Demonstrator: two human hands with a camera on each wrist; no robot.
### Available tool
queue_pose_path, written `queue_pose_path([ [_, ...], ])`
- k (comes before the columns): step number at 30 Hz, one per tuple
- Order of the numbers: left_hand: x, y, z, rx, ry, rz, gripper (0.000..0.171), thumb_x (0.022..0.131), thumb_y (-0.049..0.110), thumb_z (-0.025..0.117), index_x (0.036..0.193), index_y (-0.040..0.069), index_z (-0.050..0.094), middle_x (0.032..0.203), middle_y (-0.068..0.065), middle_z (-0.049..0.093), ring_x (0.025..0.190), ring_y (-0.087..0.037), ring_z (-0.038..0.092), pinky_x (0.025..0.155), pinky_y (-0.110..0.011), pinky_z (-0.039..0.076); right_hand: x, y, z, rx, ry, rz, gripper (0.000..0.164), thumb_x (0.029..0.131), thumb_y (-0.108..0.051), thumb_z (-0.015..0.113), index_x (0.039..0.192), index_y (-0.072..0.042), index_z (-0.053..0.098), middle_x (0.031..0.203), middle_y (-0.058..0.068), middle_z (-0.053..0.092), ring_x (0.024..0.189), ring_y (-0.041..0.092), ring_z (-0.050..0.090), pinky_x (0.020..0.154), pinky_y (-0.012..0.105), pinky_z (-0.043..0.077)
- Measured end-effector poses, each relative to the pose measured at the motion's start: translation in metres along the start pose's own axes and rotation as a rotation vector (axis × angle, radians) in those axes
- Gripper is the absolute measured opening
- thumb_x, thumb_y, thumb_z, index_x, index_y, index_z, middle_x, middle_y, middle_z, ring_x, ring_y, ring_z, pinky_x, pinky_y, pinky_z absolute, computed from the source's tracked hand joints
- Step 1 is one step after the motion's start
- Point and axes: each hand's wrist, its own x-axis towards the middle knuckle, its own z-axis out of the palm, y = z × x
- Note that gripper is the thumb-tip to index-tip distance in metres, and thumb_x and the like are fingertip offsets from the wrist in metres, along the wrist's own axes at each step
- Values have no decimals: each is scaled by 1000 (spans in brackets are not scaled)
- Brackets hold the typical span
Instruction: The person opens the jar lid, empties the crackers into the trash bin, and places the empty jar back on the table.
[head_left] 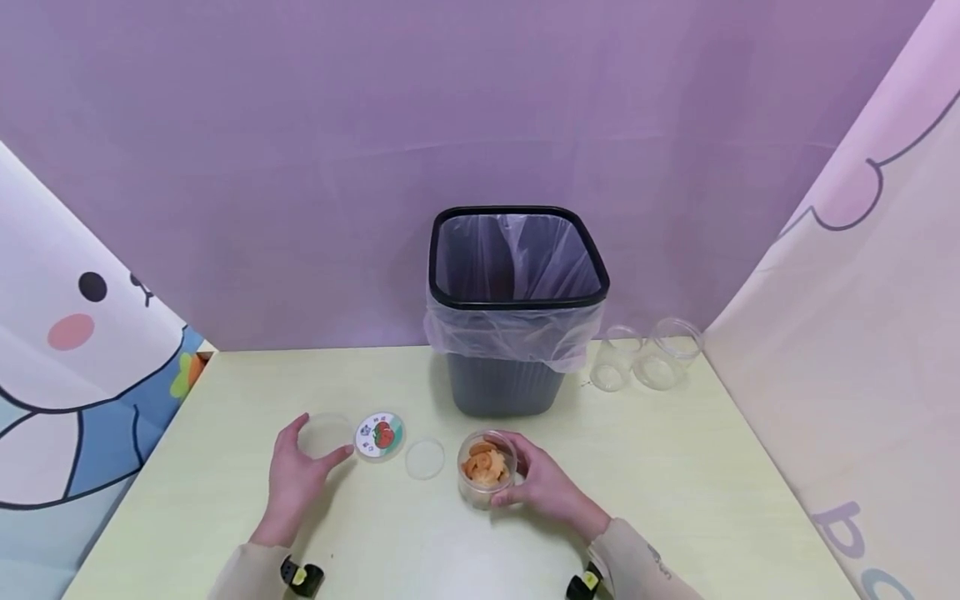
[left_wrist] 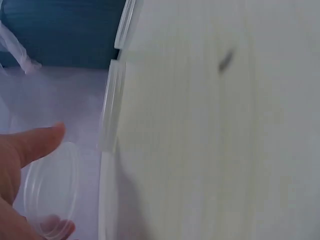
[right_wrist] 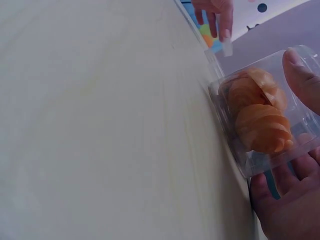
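Note:
My left hand (head_left: 294, 471) holds a clear round lid (head_left: 327, 435) between thumb and fingers; in the left wrist view the lid (left_wrist: 52, 187) stands on edge past the thumb. My right hand (head_left: 551, 483) grips the side of a clear plastic jar (head_left: 476, 493), with the thumb in front and the fingers behind. Orange-brown ridged pieces (right_wrist: 262, 127), like small croissants, fill the jar, and its top is uncovered. Between my hands lie a lid with a printed red fruit label (head_left: 378, 436) and a smaller clear disc (head_left: 424, 459).
A dark bin (head_left: 504, 387) with a black rim and a pinkish liner stands at the table's back edge. Right of it are two clear jars (head_left: 609, 375) (head_left: 660, 372). A purple curtain (head_left: 322, 167) hangs behind, with printed sheets on both sides.

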Motion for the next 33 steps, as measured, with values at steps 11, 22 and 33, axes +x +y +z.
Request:
queue_pose_path([
  [11, 5, -8, -6, 26, -114, -70, 103, 81, 20, 83, 154, -8, 16, 155, -35, 18, 141, -53, 18, 113, -62, 20, -1, 3, 0, -12, 2, 0, 91, 65, -8, 90, 145, -15, 48, 146, 2, 51, 135, 28, 45, 113, 45, 31],
  [22, 2, -1, -3, -95, -28, 26, 84, 86, 17, 78, 152, 0, 30, 157, -25, 28, 144, -45, 23, 113, -59, 23, 0, 0, -1, -6, 7, -2, 92, 65, -5, 90, 146, -14, 47, 146, 3, 50, 135, 29, 46, 113, 47, 31],
  [33, -1, 44, 3, -136, 26, 254, 62, 91, 15, 74, 144, 5, 45, 136, -12, 57, 123, -28, 54, 91, -46, 44, 0, 0, 0, -3, 7, 7, 91, 64, -5, 90, 145, -16, 49, 146, 0, 51, 134, 26, 46, 113, 46, 31],
])
